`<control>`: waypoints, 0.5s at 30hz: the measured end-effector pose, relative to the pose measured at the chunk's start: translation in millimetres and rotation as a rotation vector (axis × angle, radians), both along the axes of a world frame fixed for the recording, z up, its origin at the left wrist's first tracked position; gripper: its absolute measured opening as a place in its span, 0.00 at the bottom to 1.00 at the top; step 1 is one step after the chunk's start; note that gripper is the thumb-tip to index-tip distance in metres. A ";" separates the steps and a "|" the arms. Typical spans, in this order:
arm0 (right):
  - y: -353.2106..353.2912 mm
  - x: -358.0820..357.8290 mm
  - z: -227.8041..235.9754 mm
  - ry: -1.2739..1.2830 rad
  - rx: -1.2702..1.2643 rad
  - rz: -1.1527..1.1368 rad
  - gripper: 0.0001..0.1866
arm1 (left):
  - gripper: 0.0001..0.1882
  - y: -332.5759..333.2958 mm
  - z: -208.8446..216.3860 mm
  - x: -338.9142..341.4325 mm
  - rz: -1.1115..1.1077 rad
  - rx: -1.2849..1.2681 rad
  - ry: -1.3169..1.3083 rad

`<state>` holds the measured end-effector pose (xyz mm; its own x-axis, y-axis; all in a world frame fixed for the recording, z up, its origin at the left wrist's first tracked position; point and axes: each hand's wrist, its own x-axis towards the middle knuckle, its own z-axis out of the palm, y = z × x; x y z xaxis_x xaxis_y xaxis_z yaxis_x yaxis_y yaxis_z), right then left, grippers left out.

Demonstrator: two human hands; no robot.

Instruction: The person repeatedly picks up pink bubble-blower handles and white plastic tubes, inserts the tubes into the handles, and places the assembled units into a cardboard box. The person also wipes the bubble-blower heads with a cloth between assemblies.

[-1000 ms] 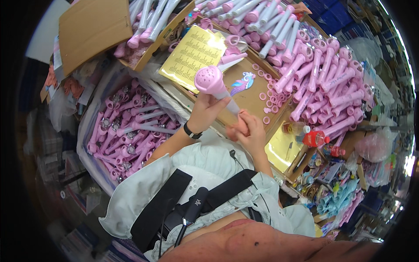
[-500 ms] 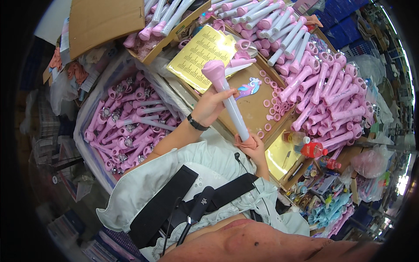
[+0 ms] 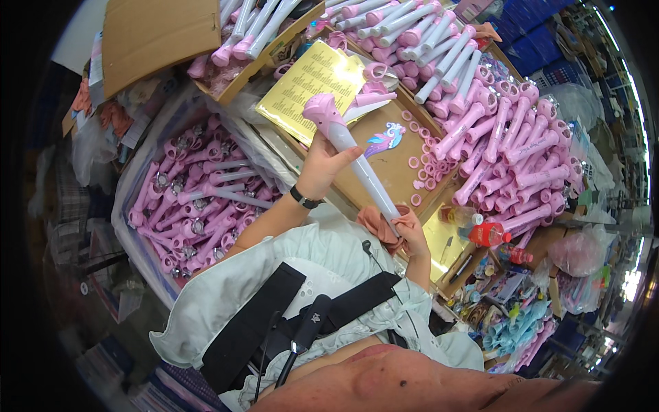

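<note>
A toy wand with a pink head and a whitish tube (image 3: 368, 177) slants across the middle, its head at the upper left. My left hand (image 3: 324, 163) is closed round the tube just below the head, the thumb lying across it. At the tube's lower end, my right hand (image 3: 414, 240) grips a salmon-coloured cloth (image 3: 373, 220). The cloth lies against the tube end and hangs loose on its left. Beyond the wand, a blue and purple winged sticker (image 3: 386, 139) lies on the brown tray (image 3: 357, 190), beside several small pink rings (image 3: 430, 169).
A lined bin (image 3: 123, 206) of pink wand parts stands at the left. Pink handles (image 3: 518, 147) are heaped at the right, below piled white tubes (image 3: 453, 69). Yellow sticker sheets (image 3: 302, 86) lie behind the wand. A red-labelled bottle (image 3: 489, 234) lies near the tray's right edge.
The cloth, wrapped round the tube's lower end before, now spreads out to the left, baring more of the tube. My right hand has moved slightly down and right. The whole view has shifted a little.
</note>
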<state>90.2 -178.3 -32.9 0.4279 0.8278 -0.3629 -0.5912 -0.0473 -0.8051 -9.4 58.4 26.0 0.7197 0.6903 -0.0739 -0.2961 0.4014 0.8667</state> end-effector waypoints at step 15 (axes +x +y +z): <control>-19.1 0.9 -22.0 0.337 0.034 -0.124 0.30 | 0.28 -2.3 11.7 -6.4 -0.268 -0.058 -0.108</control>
<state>91.1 -197.3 -54.9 0.3864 0.7910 -0.4743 -0.8235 0.0643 -0.5637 -15.8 56.2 37.7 0.8816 0.4715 -0.0202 -0.2625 0.5254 0.8093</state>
